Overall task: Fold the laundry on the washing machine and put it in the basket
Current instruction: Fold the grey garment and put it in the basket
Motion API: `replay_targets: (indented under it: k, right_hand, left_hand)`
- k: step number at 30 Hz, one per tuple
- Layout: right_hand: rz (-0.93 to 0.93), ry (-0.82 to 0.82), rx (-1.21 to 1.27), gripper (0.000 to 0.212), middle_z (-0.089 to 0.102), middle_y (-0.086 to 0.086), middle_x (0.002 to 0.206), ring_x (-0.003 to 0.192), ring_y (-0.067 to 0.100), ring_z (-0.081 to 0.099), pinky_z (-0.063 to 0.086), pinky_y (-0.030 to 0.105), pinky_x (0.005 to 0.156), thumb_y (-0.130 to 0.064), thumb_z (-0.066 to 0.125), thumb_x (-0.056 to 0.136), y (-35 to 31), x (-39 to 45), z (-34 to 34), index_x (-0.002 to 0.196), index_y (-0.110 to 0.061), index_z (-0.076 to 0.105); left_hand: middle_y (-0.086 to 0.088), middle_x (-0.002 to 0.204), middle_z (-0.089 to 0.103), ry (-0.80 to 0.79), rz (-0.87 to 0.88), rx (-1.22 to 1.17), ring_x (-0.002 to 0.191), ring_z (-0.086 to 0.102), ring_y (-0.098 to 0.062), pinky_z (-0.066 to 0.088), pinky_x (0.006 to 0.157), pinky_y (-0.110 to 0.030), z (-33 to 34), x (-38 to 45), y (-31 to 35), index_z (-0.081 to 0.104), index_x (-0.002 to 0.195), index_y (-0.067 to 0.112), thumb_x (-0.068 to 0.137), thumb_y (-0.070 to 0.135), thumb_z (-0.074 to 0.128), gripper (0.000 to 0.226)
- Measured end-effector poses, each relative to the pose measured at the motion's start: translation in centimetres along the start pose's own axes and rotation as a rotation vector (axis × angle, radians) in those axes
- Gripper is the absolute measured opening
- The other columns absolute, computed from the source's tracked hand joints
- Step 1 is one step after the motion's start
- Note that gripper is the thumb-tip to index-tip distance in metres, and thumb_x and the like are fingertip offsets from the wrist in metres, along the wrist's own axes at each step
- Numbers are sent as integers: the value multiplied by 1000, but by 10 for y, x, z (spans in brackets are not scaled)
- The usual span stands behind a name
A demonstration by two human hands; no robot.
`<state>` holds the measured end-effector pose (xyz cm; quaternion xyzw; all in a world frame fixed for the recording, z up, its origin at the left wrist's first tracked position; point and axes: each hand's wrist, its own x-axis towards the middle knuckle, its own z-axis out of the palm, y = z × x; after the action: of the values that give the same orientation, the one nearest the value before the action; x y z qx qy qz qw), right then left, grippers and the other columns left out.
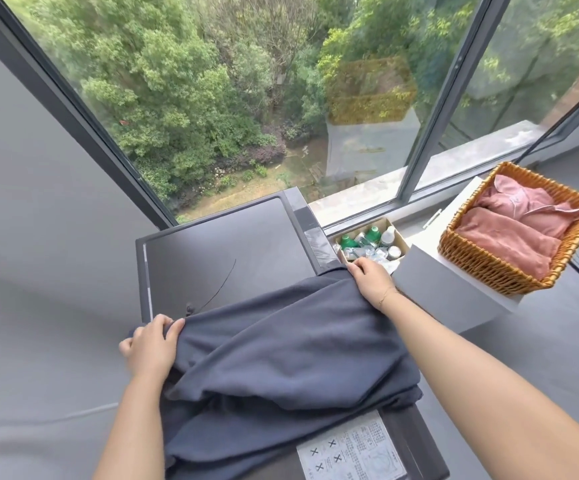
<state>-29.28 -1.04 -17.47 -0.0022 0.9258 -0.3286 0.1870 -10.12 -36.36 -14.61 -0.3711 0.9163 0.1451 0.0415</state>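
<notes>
I read this as a home laundry nook, high up; washing machine (225, 244) under a big window (211, 98) over treetops; wicker basket (488, 268) of folded clothes; box of detergent bottles (371, 244).

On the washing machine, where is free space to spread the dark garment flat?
The washing machine lid is bare behind the dark garment, between left hand and right hand. The wicker basket is crowded with pink clothes.
</notes>
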Motion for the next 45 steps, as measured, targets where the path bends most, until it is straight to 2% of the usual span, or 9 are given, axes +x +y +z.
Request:
replay_targets:
  k: [7,11,14,18,24,29,32,38,45]
  right_hand:
    - [-1,126,-376,52,66,13,113,111,31,56,32,37,95,-42,25,102,11,14,-1,105,-13,68]
    - [74,92,-404,60,66,15,112,113,31,54,32,35,96,-46,24,101,1,17,-13,104,-9,71]
    - [23,42,-301,41,64,14,106,110,32,53,37,37,92,-39,37,99,-2,18,-15,85,-15,66]
    - [-45,3,194,22,63,4,85,89,22,57,41,32,78,-28,51,95,1,6,-4,74,-23,57]
    - [-49,-119,232,19,65,-2,85,89,17,58,42,32,84,-39,56,91,23,1,-7,77,-26,62]
    - [-62,-322,154,26,58,-10,70,69,10,51,38,26,68,-51,61,83,34,12,-28,72,-27,60]
    - [-74,-283,243,10,64,-3,83,77,10,55,42,26,76,-29,61,89,39,20,-31,87,-22,68]
    - [249,-178,637,16,60,2,84,78,15,53,41,23,64,-11,49,93,59,24,-30,89,-11,65]
    - [330,-185,682,20,59,6,84,73,12,53,38,21,62,-4,45,93,86,25,-36,98,-9,63]
  left_hand:
    - [1,68,61,71,-50,70,88,54,-24,23,76,-36,-10,4,-26,52,65,20,88,60,52,46]
    - [-6,97,61,69,-89,208,104,47,-28,27,88,-40,-10,2,-15,65,79,22,86,61,53,41]
    - [-16,116,53,169,-91,100,115,42,-34,24,100,-49,-7,-7,18,64,98,14,83,30,70,23]
    - [-10,119,57,175,264,-72,113,49,-34,37,91,-47,4,-39,100,62,109,14,81,20,69,29]
    - [-2,159,21,-195,464,-2,146,19,-18,16,116,-42,61,-88,173,33,147,26,80,60,6,80]
    - [-6,152,36,-127,521,133,139,36,-21,31,110,-49,70,-91,166,48,138,26,90,44,36,52]
    - [1,159,20,-168,586,2,147,14,-14,9,117,-52,65,-98,189,46,139,27,85,18,39,55]
    - [5,129,50,-268,487,-107,125,41,-17,28,105,-35,66,-101,244,43,140,24,89,42,42,55]
    - [14,75,46,-455,736,-165,83,44,-12,28,76,-29,50,-95,235,72,89,25,69,2,45,41]
